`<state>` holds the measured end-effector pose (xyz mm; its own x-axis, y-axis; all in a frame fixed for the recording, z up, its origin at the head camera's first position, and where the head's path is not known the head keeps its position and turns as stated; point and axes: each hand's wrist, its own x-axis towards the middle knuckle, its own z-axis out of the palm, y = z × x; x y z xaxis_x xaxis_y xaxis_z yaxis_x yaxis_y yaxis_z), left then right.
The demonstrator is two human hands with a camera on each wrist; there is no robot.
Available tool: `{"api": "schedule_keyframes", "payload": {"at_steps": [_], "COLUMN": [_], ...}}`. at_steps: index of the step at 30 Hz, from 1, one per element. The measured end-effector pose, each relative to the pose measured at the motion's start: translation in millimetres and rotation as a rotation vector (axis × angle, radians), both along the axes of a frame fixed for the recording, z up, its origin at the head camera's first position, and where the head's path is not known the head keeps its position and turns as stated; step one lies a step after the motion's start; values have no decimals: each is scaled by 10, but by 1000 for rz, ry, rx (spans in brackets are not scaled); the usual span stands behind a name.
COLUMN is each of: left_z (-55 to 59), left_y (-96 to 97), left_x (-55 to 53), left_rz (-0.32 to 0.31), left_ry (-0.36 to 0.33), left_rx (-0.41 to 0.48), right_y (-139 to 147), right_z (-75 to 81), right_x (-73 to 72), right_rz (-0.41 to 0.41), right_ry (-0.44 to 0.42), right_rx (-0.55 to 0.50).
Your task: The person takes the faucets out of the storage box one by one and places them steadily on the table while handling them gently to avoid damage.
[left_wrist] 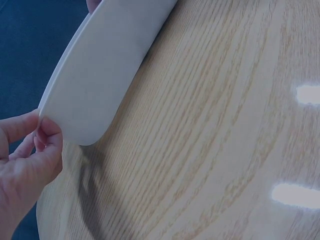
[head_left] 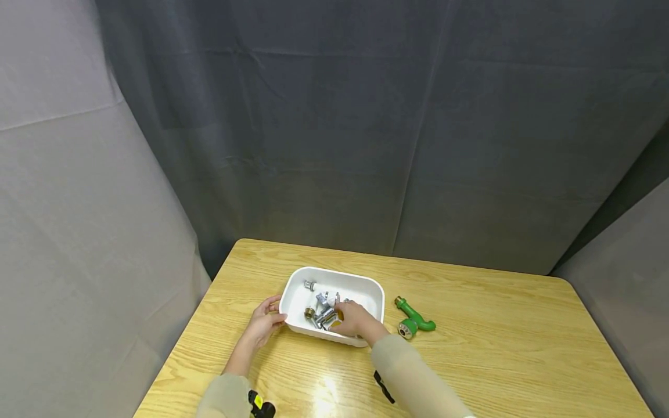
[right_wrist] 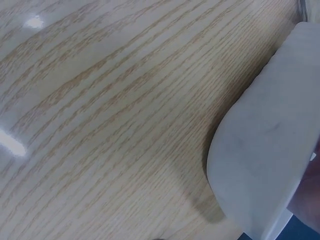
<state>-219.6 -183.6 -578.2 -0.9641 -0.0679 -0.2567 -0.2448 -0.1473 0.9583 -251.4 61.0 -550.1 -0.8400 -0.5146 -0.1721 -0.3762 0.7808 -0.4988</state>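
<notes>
A white plastic basin (head_left: pixel 360 288) stands on the wooden table, with several chrome and brass plumbing fittings (head_left: pixel 325 313) inside. My left hand (head_left: pixel 265 320) is at the basin's left end. In the left wrist view, its thumb and fingers pinch the basin's rim (left_wrist: pixel 44 97). Over the front right wall reaches my right hand (head_left: pixel 356 320), fingers bent down among the fittings beside a brass-coloured part (head_left: pixel 338 316). I cannot tell whether they grip it. The right wrist view shows mostly the basin's outer wall (right_wrist: pixel 260 135), which hides the fingertips.
Just right of the basin, a green tap (head_left: pixel 415 318) with a brass threaded end lies on the wooden table (head_left: pixel 522 348). A dark grey curtain (head_left: pixel 334 145) hangs behind the table, and light grey cloth (head_left: pixel 78 232) hangs on the left.
</notes>
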Motion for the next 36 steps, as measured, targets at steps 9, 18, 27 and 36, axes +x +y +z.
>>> {"api": "schedule_keyframes", "payload": {"at_steps": [9,18,27,36], "left_z": [-6,-24,10,-26], "left_y": [2,-4,8,11], "left_x": [-6,-13,-4,-14], "left_rz": [-1,1,-10,3], "left_ry": [0,-3,-1,3], "left_rx": [4,12,18,14], "right_y": [10,12,51,36], "right_z": [-11,-16,16,194], "right_x": [-2,-11,-60,-46], "right_rz": [11,-19,-73,-54], "right_ry": [29,52,84,224], "right_rx": [-31,-59,-41,24]}}
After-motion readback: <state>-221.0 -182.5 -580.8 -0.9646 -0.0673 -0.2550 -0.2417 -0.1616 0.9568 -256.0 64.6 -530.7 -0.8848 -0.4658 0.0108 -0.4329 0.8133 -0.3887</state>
